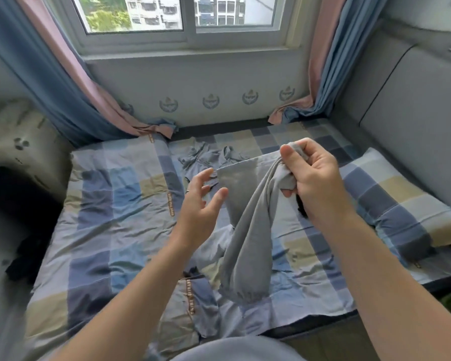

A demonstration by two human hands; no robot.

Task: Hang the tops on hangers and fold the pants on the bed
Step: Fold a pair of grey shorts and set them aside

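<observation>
Over the bed (120,230), mid-frame, the right grip (315,178) is clenched on a gray garment (247,246). Thumb and curled fingers bunch a wad of the fabric at the top, raised above the checked sheet. From that grip the cloth drops in a long tube toward the near edge of the bed, ending in a gathered elastic cuff that rests on the sheet. A flatter panel of the same garment stretches left from the bunch, with a straight upper edge. Top or pants — cannot tell from this fold.

The left grip (201,204) is released, fingers spread and loosely bent, palm turned toward the garment. Its fingertips are just beside the panel's left corner; cannot tell if they touch.

A second gray garment (208,155) lies crumpled on the sheet farther back, near the window wall and behind the held one.

A small dark item (301,207) shows under the right wrist, mostly hidden.

A pillow (391,204) in the same checked cover lies along the right side of the bed, against a gray padded headboard (414,121). Blue-and-pink curtains (70,95) hang at both sides of the window (185,22), their hems piled on the bed's far edge. Dark cloth (23,261) sits off the bed at left — blurred.
</observation>
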